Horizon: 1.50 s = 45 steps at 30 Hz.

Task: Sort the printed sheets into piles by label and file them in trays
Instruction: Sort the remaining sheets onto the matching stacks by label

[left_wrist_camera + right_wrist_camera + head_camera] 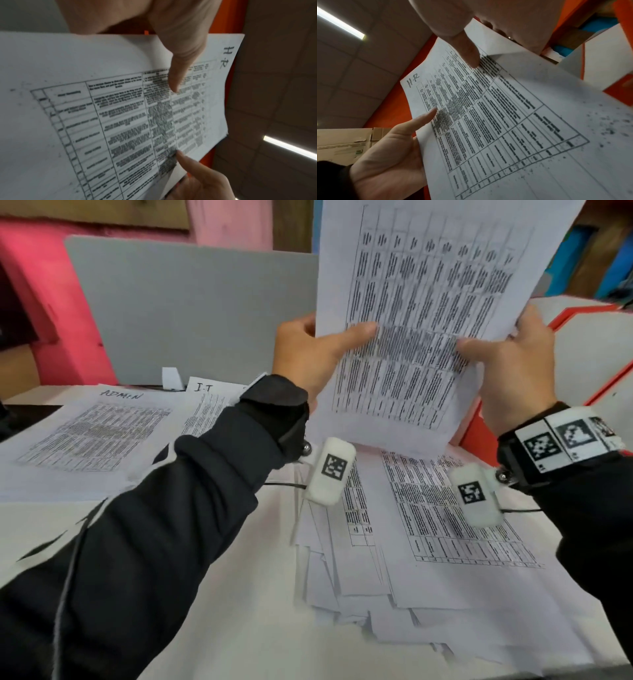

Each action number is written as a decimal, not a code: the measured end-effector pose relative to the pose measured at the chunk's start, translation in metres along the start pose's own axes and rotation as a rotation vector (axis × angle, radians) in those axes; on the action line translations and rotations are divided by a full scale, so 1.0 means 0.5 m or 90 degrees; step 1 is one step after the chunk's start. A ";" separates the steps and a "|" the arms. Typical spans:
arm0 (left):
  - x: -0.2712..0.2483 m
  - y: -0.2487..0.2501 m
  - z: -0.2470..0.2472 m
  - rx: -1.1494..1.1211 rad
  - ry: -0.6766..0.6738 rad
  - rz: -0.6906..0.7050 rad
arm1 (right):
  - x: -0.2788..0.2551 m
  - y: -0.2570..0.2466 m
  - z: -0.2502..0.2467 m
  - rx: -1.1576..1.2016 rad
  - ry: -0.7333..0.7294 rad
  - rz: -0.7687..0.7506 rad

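I hold a printed sheet [428, 302] with a table on it upright in front of me, above the table. My left hand [329, 344] pinches its left edge, thumb on the front. My right hand [496, 350] pinches the right edge the same way. The handwritten label H.R [226, 56] sits in its top corner, also legible in the right wrist view as H.R [413, 81]. Another sheet's edge shows behind it. On the table at left lie a pile marked ADMIN [92, 433] and a pile marked I.T [205, 405]. A loose heap of sheets [428, 559] lies under my hands.
An orange-edged tray or box [582, 354] stands at the right, just beyond the held sheet. A grey panel [191, 309] stands upright behind the sorted piles. Bare white table [267, 577] lies between the ADMIN pile and the heap.
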<state>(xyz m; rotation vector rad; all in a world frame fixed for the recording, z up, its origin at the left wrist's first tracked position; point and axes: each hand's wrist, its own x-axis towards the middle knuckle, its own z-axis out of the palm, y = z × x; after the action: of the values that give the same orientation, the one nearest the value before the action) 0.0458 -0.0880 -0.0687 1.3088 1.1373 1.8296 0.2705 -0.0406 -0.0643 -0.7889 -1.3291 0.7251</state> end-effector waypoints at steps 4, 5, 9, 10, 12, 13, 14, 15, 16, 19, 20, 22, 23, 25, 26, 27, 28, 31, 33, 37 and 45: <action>-0.015 -0.079 -0.023 0.068 -0.044 -0.066 | -0.034 0.054 -0.010 -0.076 -0.040 0.071; -0.020 -0.095 -0.024 0.099 -0.044 -0.071 | -0.042 0.066 -0.011 -0.100 -0.053 0.083; -0.008 -0.095 -0.014 0.133 -0.042 -0.064 | -0.031 0.062 -0.003 -0.120 -0.057 0.085; -0.001 -0.085 -0.012 0.134 -0.042 -0.054 | -0.024 0.053 -0.001 -0.110 -0.055 0.079; 0.012 -0.079 -0.014 0.120 -0.026 -0.043 | -0.019 0.040 0.001 -0.085 -0.054 0.072; 0.012 -0.082 -0.018 0.114 -0.016 -0.057 | -0.024 0.042 0.000 -0.083 -0.061 0.077; 0.006 -0.090 -0.022 0.109 -0.016 -0.081 | -0.030 0.051 -0.004 -0.094 -0.073 0.094; -0.002 -0.106 -0.029 0.115 -0.020 -0.113 | -0.038 0.066 -0.008 -0.112 -0.090 0.122; -0.009 -0.126 -0.036 0.130 -0.033 -0.143 | -0.046 0.080 -0.012 -0.128 -0.109 0.154; -0.020 -0.164 -0.049 0.173 -0.059 -0.164 | -0.056 0.089 -0.018 -0.139 -0.144 0.204; -0.018 -0.162 -0.051 0.200 -0.054 -0.165 | -0.054 0.082 -0.018 -0.146 -0.157 0.199; -0.006 -0.148 -0.060 0.254 -0.045 -0.162 | -0.045 0.059 -0.014 -0.154 -0.194 0.193; -0.002 -0.135 -0.067 0.267 -0.045 -0.159 | -0.038 0.049 -0.011 -0.145 -0.203 0.200; 0.009 -0.118 -0.094 0.292 -0.046 -0.146 | -0.023 0.026 -0.005 -0.125 -0.208 0.204; 0.009 -0.109 -0.111 0.309 -0.040 -0.143 | -0.018 0.019 0.002 -0.119 -0.215 0.203; 0.007 -0.098 -0.133 0.325 -0.037 -0.137 | -0.016 0.012 0.015 -0.112 -0.231 0.200; 0.009 -0.092 -0.146 0.346 -0.036 -0.126 | -0.016 0.007 0.026 -0.107 -0.243 0.192; -0.003 -0.051 -0.203 0.447 0.020 -0.072 | -0.035 0.005 0.101 -0.086 -0.255 0.189; -0.023 -0.010 -0.239 0.510 0.104 -0.013 | -0.049 0.006 0.160 -0.058 -0.255 0.198; -0.090 0.073 -0.288 0.824 0.150 0.057 | -0.090 -0.002 0.291 0.011 -0.284 0.233; -0.167 0.118 -0.369 1.005 -0.031 -0.218 | -0.246 -0.074 0.541 0.087 -0.464 0.266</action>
<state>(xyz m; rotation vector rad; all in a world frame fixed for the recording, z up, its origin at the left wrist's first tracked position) -0.1013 -0.2389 -0.0773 1.6148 2.7224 0.3719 -0.0110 -0.1407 -0.0821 -0.7245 -1.7488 1.5206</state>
